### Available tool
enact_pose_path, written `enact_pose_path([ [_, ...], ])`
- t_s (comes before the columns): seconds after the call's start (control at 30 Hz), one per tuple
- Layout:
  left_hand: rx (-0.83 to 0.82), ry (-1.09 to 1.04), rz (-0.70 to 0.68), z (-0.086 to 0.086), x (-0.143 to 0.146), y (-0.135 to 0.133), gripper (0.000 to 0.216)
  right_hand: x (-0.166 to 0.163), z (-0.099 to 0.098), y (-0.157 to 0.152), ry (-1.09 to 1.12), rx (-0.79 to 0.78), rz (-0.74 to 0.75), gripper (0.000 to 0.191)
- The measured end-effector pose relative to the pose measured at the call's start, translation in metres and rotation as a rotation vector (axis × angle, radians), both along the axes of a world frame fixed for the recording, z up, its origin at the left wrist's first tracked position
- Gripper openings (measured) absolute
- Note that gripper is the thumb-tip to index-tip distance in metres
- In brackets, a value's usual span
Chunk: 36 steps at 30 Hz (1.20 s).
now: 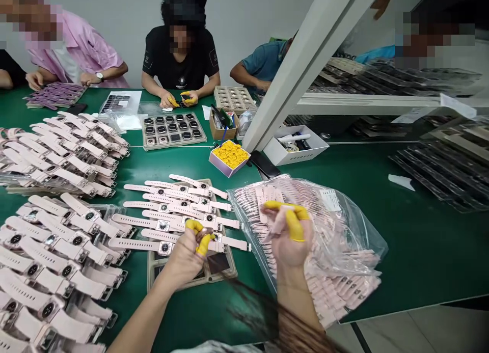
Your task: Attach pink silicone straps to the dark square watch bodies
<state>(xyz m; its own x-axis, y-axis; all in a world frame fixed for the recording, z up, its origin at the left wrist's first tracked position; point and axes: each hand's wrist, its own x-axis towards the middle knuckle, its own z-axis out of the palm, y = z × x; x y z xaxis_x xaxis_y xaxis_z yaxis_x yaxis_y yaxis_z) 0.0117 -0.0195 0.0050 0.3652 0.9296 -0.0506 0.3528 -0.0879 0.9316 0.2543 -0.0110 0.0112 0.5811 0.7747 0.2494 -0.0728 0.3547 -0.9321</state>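
My left hand (187, 256), with yellow finger cots on its fingertips, is closed on a small watch case (204, 234). It is over a tray (150, 271) where several watches with pale pink straps (164, 224) lie in slanting rows. My right hand (293, 250), also in yellow finger cots and slightly blurred, pinches a pale pink watch strap (277, 222). Beneath it a clear plastic bag (367, 241) is full of pink straps (328, 292). Dark flat pieces (220, 264) sit in the tray's near compartments. Strands of hair cross in front of my right forearm.
Stacked trays of pink-strapped watches (57, 256) fill the left side. Ahead stand a small box of yellow finger cots (218, 165), a phone (265, 164), a white box (294, 154) and a watch tray (173, 144). A slanted post (305, 62) rises beyond. Co-workers (181, 62) sit opposite.
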Motion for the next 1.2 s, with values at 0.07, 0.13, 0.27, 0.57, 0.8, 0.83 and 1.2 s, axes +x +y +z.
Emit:
enact_pose_path([
  [0.07, 0.011, -0.112, -0.008, -0.012, -0.001, 0.004, 0.019, -0.032, -0.004, -0.009, 0.153, -0.175, 0.418, 0.026],
  [0.13, 0.075, -0.145, -0.039, -0.023, -0.004, 0.006, 0.035, -0.059, -0.011, -0.019, 0.178, -0.370, 0.775, 0.033],
  [0.27, 0.206, -0.118, -0.098, -0.033, -0.013, 0.008, 0.060, -0.083, -0.024, -0.027, 0.206, -0.547, 1.097, 0.040],
  [0.57, 0.265, -0.045, -0.042, -0.036, -0.014, 0.007, 0.048, -0.079, -0.029, -0.018, 0.352, -0.531, 0.966, 0.035],
  [0.8, 0.323, -0.037, -0.026, -0.036, -0.014, 0.004, 0.053, -0.075, -0.030, -0.013, 0.497, -0.423, 0.986, 0.031],
  [0.83, 0.317, -0.040, -0.044, -0.035, -0.013, 0.004, 0.054, -0.075, -0.031, -0.014, 0.475, -0.412, 1.038, 0.031],
  [1.2, 0.334, -0.019, -0.033, -0.040, -0.013, 0.004, 0.060, -0.082, -0.034, -0.017, 0.513, -0.409, 1.029, 0.027],
])
